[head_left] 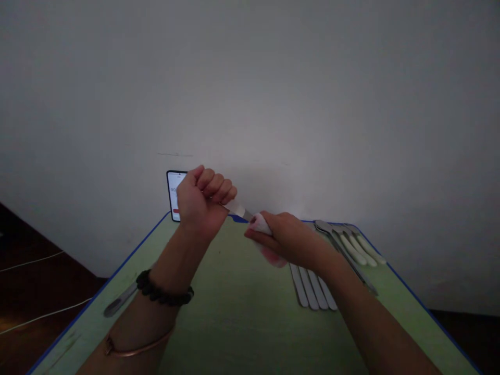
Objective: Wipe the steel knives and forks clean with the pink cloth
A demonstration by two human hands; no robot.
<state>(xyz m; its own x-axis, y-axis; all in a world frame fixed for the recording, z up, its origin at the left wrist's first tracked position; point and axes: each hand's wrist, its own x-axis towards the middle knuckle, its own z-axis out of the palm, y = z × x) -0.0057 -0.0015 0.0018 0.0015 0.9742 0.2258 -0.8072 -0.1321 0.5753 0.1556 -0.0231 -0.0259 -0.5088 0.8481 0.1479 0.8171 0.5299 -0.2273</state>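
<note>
My left hand (203, 200) is closed in a fist around the white handle of a piece of cutlery (239, 210), held above the green table (234, 312). My right hand (289, 240) is closed on a white and pink cloth (262, 229), which is wrapped around the metal end of that cutlery. The tip of the cutlery is hidden inside the cloth. Both hands hover near the table's far edge.
Several metal cutlery pieces (312, 289) lie side by side under my right forearm. More white-handled cutlery (357, 247) lies at the far right. A single piece (119, 302) lies at the left edge. A phone (174, 195) leans against the white wall. White cables (42, 312) cross the dark floor.
</note>
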